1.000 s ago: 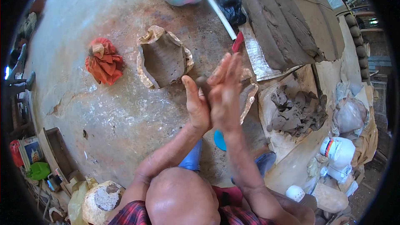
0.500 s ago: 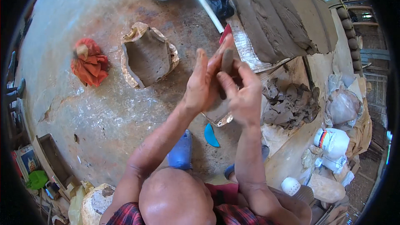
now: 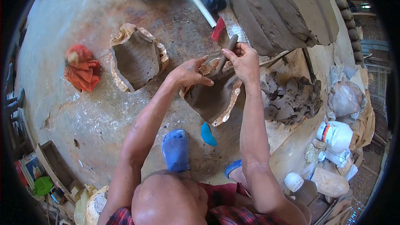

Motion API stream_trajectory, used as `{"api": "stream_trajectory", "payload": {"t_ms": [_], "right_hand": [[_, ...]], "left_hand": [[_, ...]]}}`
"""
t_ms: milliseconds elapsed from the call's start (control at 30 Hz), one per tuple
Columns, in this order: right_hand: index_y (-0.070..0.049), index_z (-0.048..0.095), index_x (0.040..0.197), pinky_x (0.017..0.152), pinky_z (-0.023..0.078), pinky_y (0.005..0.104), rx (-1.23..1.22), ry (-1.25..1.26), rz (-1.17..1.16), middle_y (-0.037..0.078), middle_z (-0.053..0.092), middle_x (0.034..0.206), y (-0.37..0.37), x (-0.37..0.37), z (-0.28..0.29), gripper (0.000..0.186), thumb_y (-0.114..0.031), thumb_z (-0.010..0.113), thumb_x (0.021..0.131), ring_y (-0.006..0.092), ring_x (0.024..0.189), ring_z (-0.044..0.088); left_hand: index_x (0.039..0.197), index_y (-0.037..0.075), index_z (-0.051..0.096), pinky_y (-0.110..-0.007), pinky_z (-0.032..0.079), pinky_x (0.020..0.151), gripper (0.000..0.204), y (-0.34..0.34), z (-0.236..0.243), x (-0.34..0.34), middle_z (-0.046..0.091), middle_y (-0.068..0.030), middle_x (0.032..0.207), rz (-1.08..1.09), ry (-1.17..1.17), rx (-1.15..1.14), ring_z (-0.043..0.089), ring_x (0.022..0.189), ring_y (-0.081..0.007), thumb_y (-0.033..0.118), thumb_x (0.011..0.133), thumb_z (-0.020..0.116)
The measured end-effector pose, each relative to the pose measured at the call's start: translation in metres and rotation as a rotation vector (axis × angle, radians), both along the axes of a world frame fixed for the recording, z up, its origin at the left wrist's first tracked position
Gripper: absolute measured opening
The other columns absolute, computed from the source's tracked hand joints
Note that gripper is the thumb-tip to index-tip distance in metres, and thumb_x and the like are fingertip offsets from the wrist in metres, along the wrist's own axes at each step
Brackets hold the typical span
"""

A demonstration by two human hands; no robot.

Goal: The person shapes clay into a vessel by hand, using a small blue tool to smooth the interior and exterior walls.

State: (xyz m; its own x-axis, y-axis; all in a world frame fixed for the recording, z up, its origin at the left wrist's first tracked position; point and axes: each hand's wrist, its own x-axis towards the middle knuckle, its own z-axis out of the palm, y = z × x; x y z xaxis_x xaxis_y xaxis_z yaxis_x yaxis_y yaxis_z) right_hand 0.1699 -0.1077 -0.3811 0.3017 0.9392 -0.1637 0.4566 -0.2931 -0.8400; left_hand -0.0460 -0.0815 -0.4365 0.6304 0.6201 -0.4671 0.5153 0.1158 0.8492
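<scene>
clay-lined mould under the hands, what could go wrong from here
The roll of clay, pinched near its upper end by the right hand, might bend or break. The left hand is right at the clay lining of the nearer mould and could dent it. The left blue shoe might knock the turquoise half-round tool if that foot shifts.

Open floor point(image 3: 104, 116) left of the shoe point(image 3: 176, 148) gives a hand a wide path, up to the cloth point(image 3: 82, 67) and far mould point(image 3: 118, 74). The gap between both moulds is slim, and the left grip point(image 3: 191, 74) reaches across it. The coil point(image 3: 227, 54) and right grip point(image 3: 246, 64) crowd the near mould's point(image 3: 232, 104) far end; the blue scraper point(image 3: 208, 134) sits just beside its near end. Scraps point(image 3: 291, 100) and slab point(image 3: 271, 16) block the right.
</scene>
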Motion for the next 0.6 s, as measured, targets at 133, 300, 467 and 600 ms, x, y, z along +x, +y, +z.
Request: {"api": "stream_trajectory", "payload": {"t_ms": [133, 300, 467, 600], "right_hand": [[0.004, 0.073, 0.105, 0.065, 0.056, 0.0321, -0.06, 0.162, 0.029, 0.01, 0.076, 0.085, 0.003, -0.014, -0.01, 0.027, -0.015, 0.083, 0.088, 0.0132, 0.073, 0.071], [0.005, 0.072, 0.106, 0.061, 0.055, 0.029, -0.015, -0.059, 0.109, 0.007, 0.075, 0.085, 0.007, -0.012, -0.021, 0.024, -0.01, 0.082, 0.089, 0.0104, 0.071, 0.068], [0.003, 0.073, 0.105, 0.067, 0.055, 0.0303, -0.023, -0.068, 0.082, 0.007, 0.076, 0.085, 0.007, -0.012, -0.023, 0.024, -0.012, 0.083, 0.089, 0.0114, 0.075, 0.07], [0.002, 0.07, 0.113, 0.073, 0.057, 0.0317, 0.011, -0.063, 0.06, 0.009, 0.076, 0.088, 0.004, -0.012, -0.024, 0.031, -0.011, 0.083, 0.088, 0.0135, 0.081, 0.072]], "left_hand": [[0.155, 0.003, 0.046, -0.038, 0.047, 0.105, 0.101, 0.015, -0.005, 0.013, 0.072, -0.0199, 0.126, -0.068, -0.015, -0.087, 0.066, 0.116, -0.0257, 0.04, 0.074, 0.094], [0.129, 0.002, 0.069, -0.04, 0.053, 0.088, 0.077, 0.016, -0.008, 0.025, 0.077, -0.0143, 0.105, -0.019, 0.042, -0.012, 0.07, 0.095, -0.0218, 0.049, 0.074, 0.093], [0.119, 0.001, 0.074, -0.042, 0.055, 0.084, 0.072, 0.019, -0.005, 0.03, 0.077, -0.0176, 0.102, -0.037, 0.159, 0.064, 0.073, 0.091, -0.0256, 0.053, 0.072, 0.092], [0.119, -0.001, 0.074, -0.041, 0.057, 0.088, 0.074, 0.019, -0.009, 0.033, 0.078, -0.0199, 0.103, 0.058, 0.18, 0.143, 0.075, 0.095, -0.0296, 0.053, 0.071, 0.092]]}}
